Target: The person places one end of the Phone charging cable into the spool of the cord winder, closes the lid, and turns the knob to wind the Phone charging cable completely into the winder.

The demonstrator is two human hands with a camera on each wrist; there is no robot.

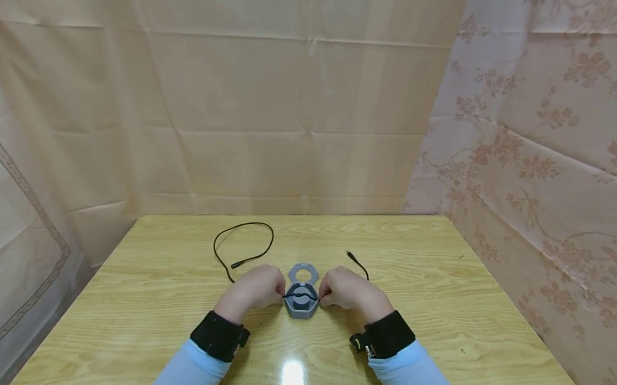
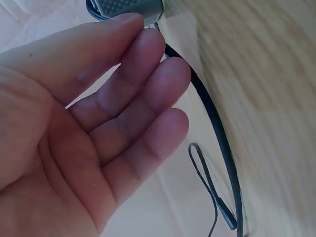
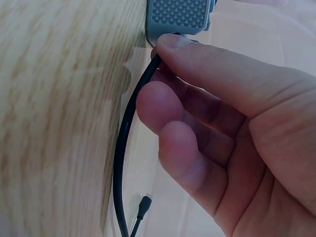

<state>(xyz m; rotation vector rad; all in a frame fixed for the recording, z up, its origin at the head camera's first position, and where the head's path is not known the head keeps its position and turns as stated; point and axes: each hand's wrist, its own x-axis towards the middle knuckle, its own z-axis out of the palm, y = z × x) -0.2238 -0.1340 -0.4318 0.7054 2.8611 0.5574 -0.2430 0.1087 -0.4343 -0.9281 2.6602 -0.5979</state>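
A small grey hexagonal case (image 1: 300, 313) sits on the table with its ring-shaped lid (image 1: 314, 276) swung open toward the back. Across the round post inside it runs a black cable (image 1: 301, 295). At the case's left side my left hand (image 1: 258, 288) pinches this cable between thumb and index finger. My right hand (image 1: 350, 290) pinches it on the opposite side, thumb tip right by the textured case wall (image 3: 178, 14). In the right wrist view the remaining fingers curl loosely, and the cable bows down past them.
The cable's longer part loops on the wooden table (image 1: 131, 299) at the back left, ending in a connector (image 1: 237, 265). A shorter end with another plug (image 1: 352, 256) lies behind my right hand. Beige cloth (image 1: 229, 127) hangs behind the table, flowered cloth (image 1: 534, 166) on the right.
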